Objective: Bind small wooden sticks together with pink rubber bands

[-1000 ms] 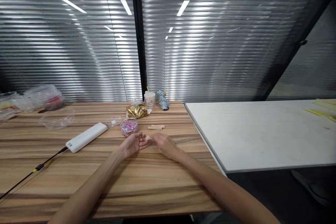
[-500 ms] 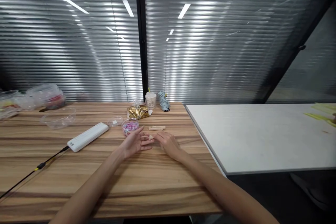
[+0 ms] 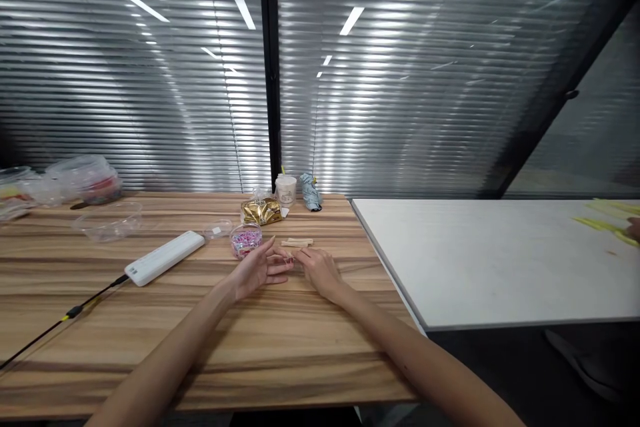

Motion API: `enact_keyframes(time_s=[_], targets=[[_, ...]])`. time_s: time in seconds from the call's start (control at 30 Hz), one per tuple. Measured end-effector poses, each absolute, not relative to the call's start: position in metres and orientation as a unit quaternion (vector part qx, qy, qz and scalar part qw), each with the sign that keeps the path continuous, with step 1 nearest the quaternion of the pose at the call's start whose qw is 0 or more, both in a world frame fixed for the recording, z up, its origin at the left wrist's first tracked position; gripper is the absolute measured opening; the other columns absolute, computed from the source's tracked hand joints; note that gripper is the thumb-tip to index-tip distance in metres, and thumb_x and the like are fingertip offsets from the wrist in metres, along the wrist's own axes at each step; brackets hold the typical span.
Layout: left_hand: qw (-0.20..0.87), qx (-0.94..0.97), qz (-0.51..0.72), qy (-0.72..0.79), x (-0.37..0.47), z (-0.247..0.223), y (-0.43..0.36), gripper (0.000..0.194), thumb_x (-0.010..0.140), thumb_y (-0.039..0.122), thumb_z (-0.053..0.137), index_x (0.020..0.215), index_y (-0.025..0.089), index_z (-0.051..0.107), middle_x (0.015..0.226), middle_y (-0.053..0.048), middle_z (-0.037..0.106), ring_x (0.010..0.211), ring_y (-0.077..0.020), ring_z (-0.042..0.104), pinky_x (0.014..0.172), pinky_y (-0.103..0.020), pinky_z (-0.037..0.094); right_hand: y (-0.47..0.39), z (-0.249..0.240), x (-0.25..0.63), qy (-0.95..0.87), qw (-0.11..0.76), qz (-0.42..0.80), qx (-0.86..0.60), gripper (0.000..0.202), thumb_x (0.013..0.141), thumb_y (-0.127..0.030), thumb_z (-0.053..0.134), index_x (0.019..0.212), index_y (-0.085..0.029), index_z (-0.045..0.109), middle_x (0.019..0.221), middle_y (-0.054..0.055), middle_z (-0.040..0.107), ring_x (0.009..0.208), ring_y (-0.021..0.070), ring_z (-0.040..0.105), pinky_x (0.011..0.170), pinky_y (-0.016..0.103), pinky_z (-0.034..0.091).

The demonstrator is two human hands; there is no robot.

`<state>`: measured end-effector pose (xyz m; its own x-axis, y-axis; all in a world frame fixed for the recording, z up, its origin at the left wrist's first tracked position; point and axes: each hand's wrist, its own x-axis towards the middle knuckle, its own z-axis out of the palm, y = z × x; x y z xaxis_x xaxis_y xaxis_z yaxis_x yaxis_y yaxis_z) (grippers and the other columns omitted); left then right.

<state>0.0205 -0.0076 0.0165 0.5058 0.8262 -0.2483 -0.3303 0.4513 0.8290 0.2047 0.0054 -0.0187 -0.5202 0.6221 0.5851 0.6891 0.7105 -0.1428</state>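
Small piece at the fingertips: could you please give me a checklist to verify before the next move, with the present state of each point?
1. Left hand and right hand close together: ok.
2. Small piece secure in the grip: cannot tell, too small.
3. Round tub upright: ok.
4. Left hand not touching the tub: cannot tell, they overlap in view.
5. Pale strips on the table: ok.
6. White bar away from both hands: ok.

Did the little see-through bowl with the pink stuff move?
No. The clear bowl hasn't moved any way that I can see: it sits in the same place against the black window post.
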Motion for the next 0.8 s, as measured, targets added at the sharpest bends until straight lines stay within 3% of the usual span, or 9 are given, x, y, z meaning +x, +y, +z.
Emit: enact_keyframes(time_s=[0.3, 0.53, 0.8], targets=[[0.787, 0.360, 0.361, 0.348, 0.0203, 0.0150, -0.0068, 0.047, 0.079, 0.052, 0.043, 0.093, 0.012, 0.063, 0.098, -0.012, 0.065, 0.096, -0.0228, 0.058, 0.088, -0.036, 0.040, 0.0066, -0.0240, 0.2053, -0.885, 0.305, -0.178, -0.304, 0.017, 0.087, -0.018, 0.044, 0.097, -0.017, 0.058, 0.085, 0.005, 0.064, 0.076, 0.0174, 0.054, 0.067, 0.028, 0.036], [0.820, 0.315, 0.344, 0.331, 0.0159, 0.0136, -0.0032, 0.054, 0.080, 0.054, 0.039, 0.094, 0.007, 0.062, 0.079, -0.013, 0.069, 0.082, -0.0213, 0.063, 0.091, -0.039, 0.039, 0.0023, -0.0225, 0.2060, -0.872, 0.363, -0.191, -0.267, 0.021, 0.090, -0.016, 0.037, 0.093, -0.016, 0.058, 0.076, 0.004, 0.064, 0.070, 0.0150, 0.055, 0.066, 0.028, 0.036], [0.796, 0.303, 0.409, 0.327, 0.0223, 0.0149, -0.0050, 0.030, 0.084, 0.030, 0.046, 0.085, 0.005, 0.062, 0.098, -0.015, 0.065, 0.098, -0.0225, 0.059, 0.095, -0.034, 0.040, 0.0042, -0.0261, 0.1996, -0.823, 0.368, -0.152, -0.405, 0.024, 0.091, -0.020, 0.034, 0.077, -0.016, 0.053, 0.065, 0.004, 0.061, 0.061, 0.0150, 0.056, 0.059, 0.025, 0.035]])
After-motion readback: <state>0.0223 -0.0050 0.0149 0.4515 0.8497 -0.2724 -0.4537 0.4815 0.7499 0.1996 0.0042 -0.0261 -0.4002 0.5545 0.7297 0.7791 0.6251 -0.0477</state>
